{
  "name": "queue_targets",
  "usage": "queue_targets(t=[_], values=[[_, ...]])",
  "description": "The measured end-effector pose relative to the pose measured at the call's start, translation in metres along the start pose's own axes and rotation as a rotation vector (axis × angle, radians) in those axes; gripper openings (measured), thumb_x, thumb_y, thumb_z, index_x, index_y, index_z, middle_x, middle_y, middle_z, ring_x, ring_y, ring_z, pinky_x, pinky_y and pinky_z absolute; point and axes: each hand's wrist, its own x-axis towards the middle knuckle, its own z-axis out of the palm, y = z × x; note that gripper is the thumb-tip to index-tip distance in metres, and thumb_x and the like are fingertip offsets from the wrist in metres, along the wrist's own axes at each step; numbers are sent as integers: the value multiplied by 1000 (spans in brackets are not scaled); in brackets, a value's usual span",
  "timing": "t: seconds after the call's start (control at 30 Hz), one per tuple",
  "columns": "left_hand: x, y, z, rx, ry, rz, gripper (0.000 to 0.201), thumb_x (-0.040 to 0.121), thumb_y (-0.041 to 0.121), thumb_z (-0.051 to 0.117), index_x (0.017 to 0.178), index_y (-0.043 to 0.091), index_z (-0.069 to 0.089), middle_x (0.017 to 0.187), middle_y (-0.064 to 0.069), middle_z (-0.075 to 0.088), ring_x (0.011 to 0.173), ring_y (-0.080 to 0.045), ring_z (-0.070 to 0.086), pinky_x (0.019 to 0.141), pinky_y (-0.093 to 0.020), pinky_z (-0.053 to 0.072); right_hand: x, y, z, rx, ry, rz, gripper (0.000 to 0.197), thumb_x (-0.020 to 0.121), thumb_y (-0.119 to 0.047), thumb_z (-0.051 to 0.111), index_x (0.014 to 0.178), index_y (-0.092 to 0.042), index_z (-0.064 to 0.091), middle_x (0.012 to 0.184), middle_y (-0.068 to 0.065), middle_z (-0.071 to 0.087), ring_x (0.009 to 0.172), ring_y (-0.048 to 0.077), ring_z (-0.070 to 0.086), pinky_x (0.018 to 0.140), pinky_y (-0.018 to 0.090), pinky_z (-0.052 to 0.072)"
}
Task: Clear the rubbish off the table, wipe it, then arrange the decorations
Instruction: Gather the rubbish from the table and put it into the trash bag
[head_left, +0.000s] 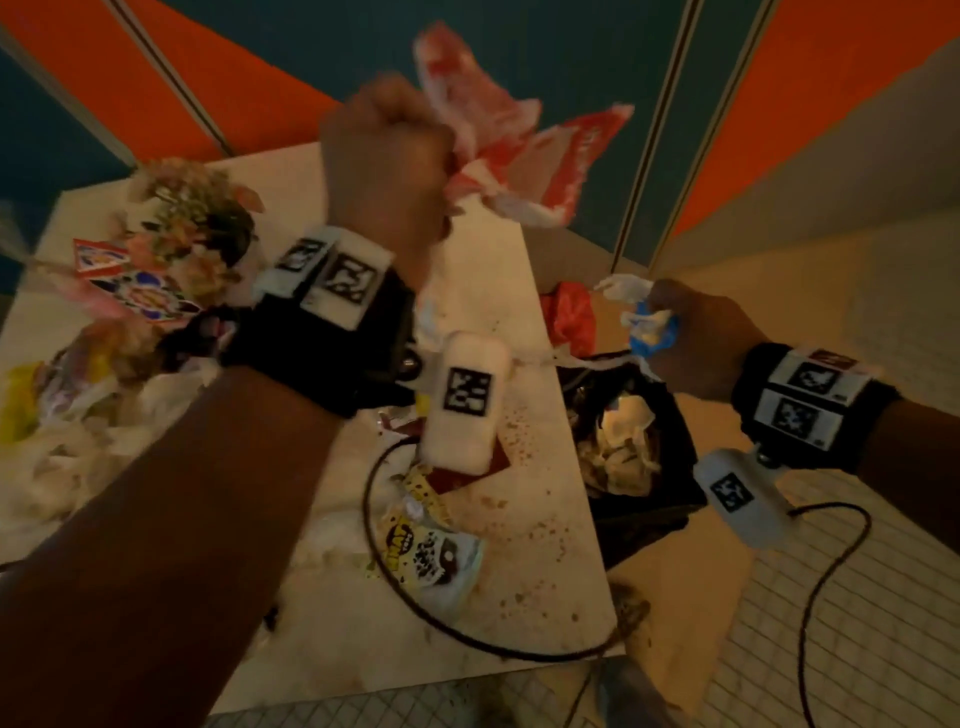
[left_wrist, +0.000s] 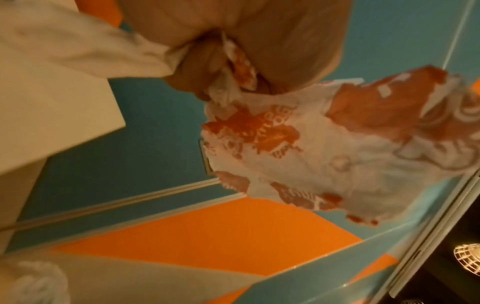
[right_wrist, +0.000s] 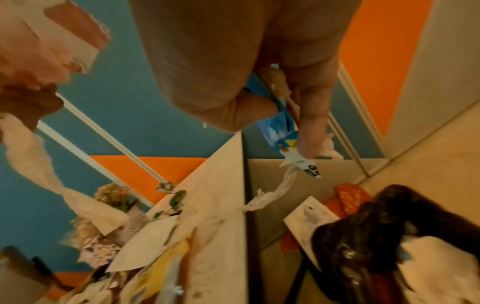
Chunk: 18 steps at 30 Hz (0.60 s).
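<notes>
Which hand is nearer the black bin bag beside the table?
Right. The right hand, gripping a blue-and-white wrapper, is just above the black bin bag. The left hand, clutching a red-and-white paper wrapper, is raised over the table.

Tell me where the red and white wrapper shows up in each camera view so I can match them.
Head: red and white wrapper top centre, gripped by the left hand.
Left wrist: wrapper centre right, hanging from the fingers.
Right wrist: wrapper top left corner.
Shared landmark: the table.
</notes>
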Motion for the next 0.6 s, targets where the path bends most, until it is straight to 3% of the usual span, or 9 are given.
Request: queue_targets(t=[0.07,0.17,0.2,0.27,0.33,0.4,0.47,0.53,0.6], values=[[-13,2,39,-49,-73,-6,18,71,4,66,83,-9,62,63,-16,58,48,-18,50,39,-25,35,-6,30,-2,14,-52,63,27,84,-9,60,96,-22,41,74,1,49,70,27,49,65,36,38],[-30,-13,100,-37,-166,-100,6,65,6,67,68,6,62,72,-20,62,65,-28,58,57,-44,52,-16,73,-3,67,-144,137,22,90,-10,55,109,-17,45,95,19,54,77,40,59,66,51,49],[-33,-20,118,-45,-165,-137,9,61,5,67,63,9,59,69,-18,61,65,-25,58,58,-42,52,-20,85,-2,78,-156,169,23,92,-9,54,112,-16,45,98,20,53,82,44,60,71,57,51],[-41,-45,152,-27,-196,-197,14,65,2,64,62,12,55,64,-8,56,64,-19,54,55,-27,48,-26,108,0,94,-147,207,23,91,-6,56,107,-17,45,103,19,52,83,44,59,78,63,48],[-54,-77,184,2,-189,-298,23,73,1,58,59,17,50,66,-2,53,70,-20,53,65,-29,50,-31,130,2,138,-162,217,20,93,-4,55,105,-17,45,124,13,49,87,37,55,81,55,48],[-65,-111,209,-33,-104,-362,18,68,5,55,54,15,49,62,0,50,69,-20,51,64,-33,48,-37,151,4,223,-210,194,20,97,-6,48,105,-25,47,121,-8,43,87,25,48,75,38,41],[-73,-141,227,26,-40,-406,13,69,7,51,69,5,64,67,0,51,65,-14,46,55,-14,38,-42,171,6,255,-222,187,26,97,-8,48,112,-30,48,119,-10,46,85,19,45,67,29,41],[-82,-169,236,128,-71,-476,17,81,5,54,92,4,68,76,0,51,67,-11,45,62,-14,34,-46,188,7,237,-230,201,32,95,-10,53,124,-24,47,138,-2,46,90,33,54,68,41,51],[-89,-200,242,180,-60,-576,14,84,3,55,73,12,57,67,2,45,61,-13,40,65,-22,33,-48,200,12,264,-250,170,32,93,-10,56,123,-19,49,145,-5,42,96,38,58,73,50,52]])
